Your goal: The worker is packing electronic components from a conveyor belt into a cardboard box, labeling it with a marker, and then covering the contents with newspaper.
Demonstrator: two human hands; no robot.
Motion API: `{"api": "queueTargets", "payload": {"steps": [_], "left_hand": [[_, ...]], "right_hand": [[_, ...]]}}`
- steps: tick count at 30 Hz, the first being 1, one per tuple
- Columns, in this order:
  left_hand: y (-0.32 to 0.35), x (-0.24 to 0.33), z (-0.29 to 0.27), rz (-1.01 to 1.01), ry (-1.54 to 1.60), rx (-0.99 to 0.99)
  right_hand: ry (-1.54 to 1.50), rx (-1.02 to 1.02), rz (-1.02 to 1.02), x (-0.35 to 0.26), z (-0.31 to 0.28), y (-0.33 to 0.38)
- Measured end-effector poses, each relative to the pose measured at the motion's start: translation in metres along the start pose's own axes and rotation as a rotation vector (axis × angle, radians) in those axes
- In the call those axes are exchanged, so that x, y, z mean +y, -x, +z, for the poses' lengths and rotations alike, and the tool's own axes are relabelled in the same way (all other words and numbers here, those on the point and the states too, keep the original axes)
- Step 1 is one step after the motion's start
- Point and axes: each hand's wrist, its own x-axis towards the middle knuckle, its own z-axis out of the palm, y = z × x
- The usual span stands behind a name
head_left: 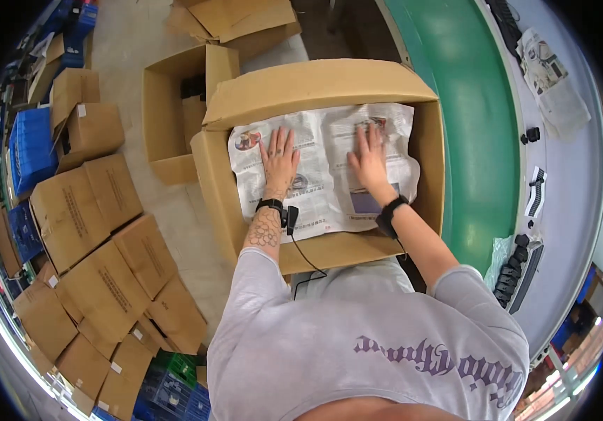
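Observation:
A sheet of newspaper (pixel 319 168) lies spread inside an open cardboard box (pixel 322 81) in front of me. My left hand (pixel 280 160) rests flat on the left half of the sheet, fingers stretched out. On its right half lies my right hand (pixel 370 163), fingers extended and slightly blurred. Both hands hold nothing and sit palm down. The paper covers whatever is underneath it. Each wrist wears a black band, and a thin black cable hangs from the left one.
A second open box (pixel 171 119) stands on the floor to the left. Stacked cartons (pixel 98 281) and a blue bin (pixel 31 151) line the left side. At the right runs a green conveyor belt (pixel 473 140), beside a grey worktop (pixel 561 168) holding small black parts and papers.

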Motion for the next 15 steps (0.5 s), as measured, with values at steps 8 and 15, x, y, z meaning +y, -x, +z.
{"api": "queueTargets", "payload": {"steps": [8, 15], "left_hand": [[0.007, -0.018, -0.008, -0.184, -0.144, 0.087], [0.008, -0.038, -0.007, -0.250, -0.121, 0.122]], "right_hand": [[0.111, -0.126, 0.247, 0.049, 0.023, 0.004], [0.143, 0.092, 0.011, 0.050, 0.020, -0.038]]}}
